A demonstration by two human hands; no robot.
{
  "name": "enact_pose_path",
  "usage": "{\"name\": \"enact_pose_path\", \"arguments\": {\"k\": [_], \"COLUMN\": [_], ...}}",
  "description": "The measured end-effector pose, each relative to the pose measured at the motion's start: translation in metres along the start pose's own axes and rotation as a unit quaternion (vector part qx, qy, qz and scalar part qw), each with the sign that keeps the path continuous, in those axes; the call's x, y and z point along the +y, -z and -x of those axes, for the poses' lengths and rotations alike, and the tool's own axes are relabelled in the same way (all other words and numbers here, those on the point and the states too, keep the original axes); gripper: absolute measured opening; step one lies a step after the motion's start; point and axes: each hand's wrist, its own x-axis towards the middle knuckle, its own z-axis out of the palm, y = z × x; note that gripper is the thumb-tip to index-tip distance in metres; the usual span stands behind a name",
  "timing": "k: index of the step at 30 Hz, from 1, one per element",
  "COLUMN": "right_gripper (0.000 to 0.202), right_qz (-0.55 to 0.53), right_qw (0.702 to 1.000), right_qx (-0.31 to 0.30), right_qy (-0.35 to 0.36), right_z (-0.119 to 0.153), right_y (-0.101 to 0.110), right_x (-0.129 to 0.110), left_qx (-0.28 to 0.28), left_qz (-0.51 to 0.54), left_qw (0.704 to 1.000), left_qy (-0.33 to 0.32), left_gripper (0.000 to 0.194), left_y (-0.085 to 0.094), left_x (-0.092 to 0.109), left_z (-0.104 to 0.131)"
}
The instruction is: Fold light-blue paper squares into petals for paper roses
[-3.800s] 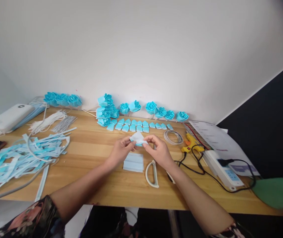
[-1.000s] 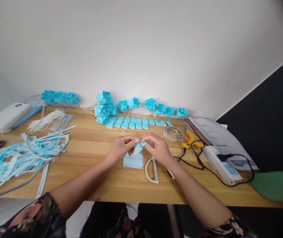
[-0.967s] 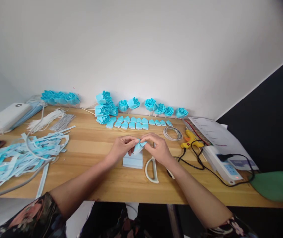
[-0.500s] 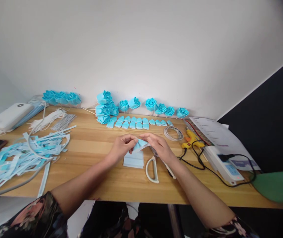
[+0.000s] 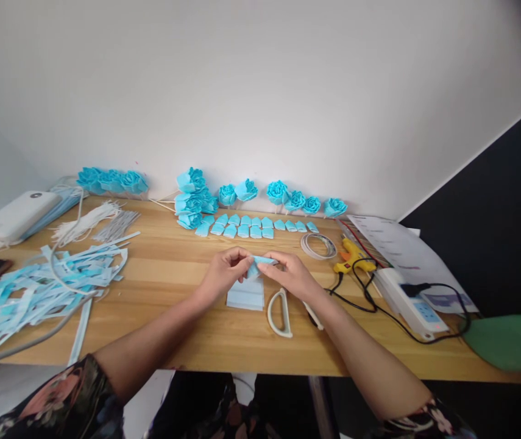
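Observation:
Between my two hands is a folded piece of light blue mask fabric (image 5: 254, 268), held just above the table. My left hand (image 5: 229, 269) pinches its left side between thumb and fingers. My right hand (image 5: 293, 272) grips the right side, thumb in front and fingers behind. Below them a flat pale blue fabric piece (image 5: 245, 297) lies on the wood, its far edge partly covered. Scissors with cream handles (image 5: 279, 317) rest under and beside my right hand; their blades are mostly hidden.
Rows of small folded blue petals (image 5: 244, 231) lie behind my hands, with blue fabric roses (image 5: 278, 192) along the wall. To the right are a tape roll (image 5: 318, 246), a yellow glue gun (image 5: 355, 256) and a power strip (image 5: 418, 308). Cut blue strips (image 5: 59, 286) heap at left.
The right fingers have closed onto the fabric's right side, and the thumb now presses its front. The raised corner has been folded down. My left hand has stayed in place.

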Motion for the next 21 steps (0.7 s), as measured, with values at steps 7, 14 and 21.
{"name": "enact_pose_path", "arguments": {"k": [7, 14, 21], "right_gripper": [0.022, 0.026, 0.032], "right_qz": [0.029, 0.011, 0.011], "right_qw": [0.999, 0.996, 0.997], "right_qx": [0.040, 0.091, 0.069], "right_qy": [0.002, 0.017, 0.020], "right_z": [-0.0010, -0.0026, -0.0015], "right_y": [-0.0034, 0.0018, 0.0001], "right_x": [0.0018, 0.0057, 0.0023], "left_qx": [-0.008, -0.031, -0.060], "left_qz": [0.014, -0.015, -0.053], "left_qw": [1.000, 0.999, 0.996], "left_qy": [-0.003, 0.033, 0.044], "left_gripper": [0.026, 0.026, 0.033], "left_y": [-0.0021, -0.0039, -0.0016], "left_x": [-0.0008, 0.0053, 0.0062], "left_z": [0.0004, 0.0021, 0.0019]}}
